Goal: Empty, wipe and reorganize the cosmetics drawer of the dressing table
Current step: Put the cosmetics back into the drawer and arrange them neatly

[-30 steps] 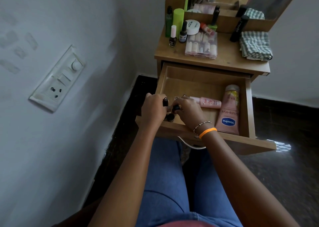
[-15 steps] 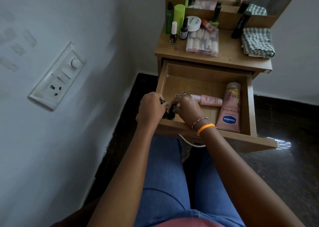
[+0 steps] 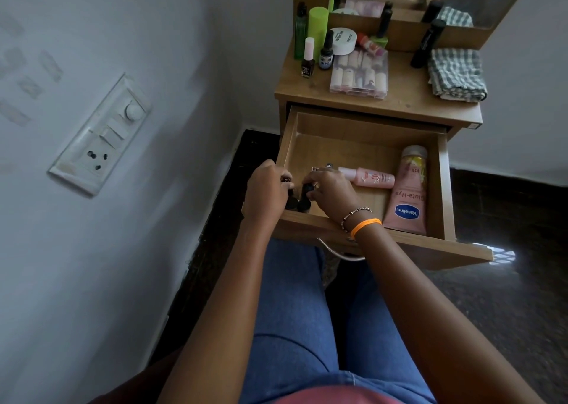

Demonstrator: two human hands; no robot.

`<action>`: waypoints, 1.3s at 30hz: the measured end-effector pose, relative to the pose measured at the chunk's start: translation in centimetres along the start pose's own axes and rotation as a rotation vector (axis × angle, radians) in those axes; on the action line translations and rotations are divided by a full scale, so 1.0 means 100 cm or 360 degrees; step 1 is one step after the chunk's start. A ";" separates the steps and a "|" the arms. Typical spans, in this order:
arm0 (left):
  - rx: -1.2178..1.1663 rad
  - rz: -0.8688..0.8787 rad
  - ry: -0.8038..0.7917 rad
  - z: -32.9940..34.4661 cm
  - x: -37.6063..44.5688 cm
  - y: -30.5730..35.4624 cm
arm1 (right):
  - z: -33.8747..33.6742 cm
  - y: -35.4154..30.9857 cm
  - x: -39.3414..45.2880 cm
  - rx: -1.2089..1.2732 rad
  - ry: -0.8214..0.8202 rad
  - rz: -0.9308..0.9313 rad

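The wooden drawer (image 3: 362,127) of the dressing table stands pulled out. Both hands are in its front left corner. My left hand (image 3: 267,190) is closed around a small dark bottle, mostly hidden by the fingers. My right hand (image 3: 330,193) pinches the black cap of another small dark bottle (image 3: 304,202) standing beside it. Further right in the drawer lie a small pink bottle (image 3: 370,177) on its side and a pink Vaseline tube (image 3: 407,194) along the right wall.
On the tabletop (image 3: 402,102) stand a green bottle (image 3: 300,31), a lime cylinder (image 3: 318,27), two nail polish bottles (image 3: 308,59), a white jar (image 3: 343,41), a clear box of small bottles (image 3: 359,73), a black tube (image 3: 427,44) and a folded checked cloth (image 3: 456,74). A wall with a switchboard (image 3: 101,136) lies left.
Both hands have lowered slightly into the drawer's front left corner with the small dark bottles. The other items have not moved.
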State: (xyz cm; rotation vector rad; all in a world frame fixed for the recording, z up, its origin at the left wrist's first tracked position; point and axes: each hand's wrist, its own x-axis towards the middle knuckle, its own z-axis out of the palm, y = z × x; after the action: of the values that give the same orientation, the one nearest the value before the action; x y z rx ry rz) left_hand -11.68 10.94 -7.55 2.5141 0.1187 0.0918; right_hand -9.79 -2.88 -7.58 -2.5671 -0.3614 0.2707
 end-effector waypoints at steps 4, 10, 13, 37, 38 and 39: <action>-0.0008 0.0022 -0.0048 -0.002 0.000 -0.001 | 0.000 0.000 -0.001 -0.0021 -0.0009 0.0001; -0.0023 0.0057 -0.0139 -0.004 0.000 -0.002 | 0.003 0.001 0.001 0.0075 -0.0041 0.0013; -0.0008 0.0067 -0.0180 -0.005 0.000 -0.001 | 0.004 0.002 0.002 0.0117 -0.0100 0.0050; 0.0022 -0.0028 -0.0095 -0.008 -0.008 0.002 | -0.001 -0.014 0.009 -0.0113 -0.0731 0.0288; 0.0013 -0.0028 -0.0083 -0.008 -0.009 0.002 | -0.003 -0.014 0.009 -0.0115 -0.0735 0.0278; 0.0004 -0.0029 -0.0074 -0.008 -0.009 0.002 | -0.004 -0.014 0.007 -0.0117 -0.0724 0.0272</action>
State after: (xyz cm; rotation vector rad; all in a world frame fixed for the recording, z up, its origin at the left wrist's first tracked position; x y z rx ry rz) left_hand -12.60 11.12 -6.81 2.5156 0.1227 0.0261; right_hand -9.28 -1.66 -6.63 -2.5942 -0.3176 0.9267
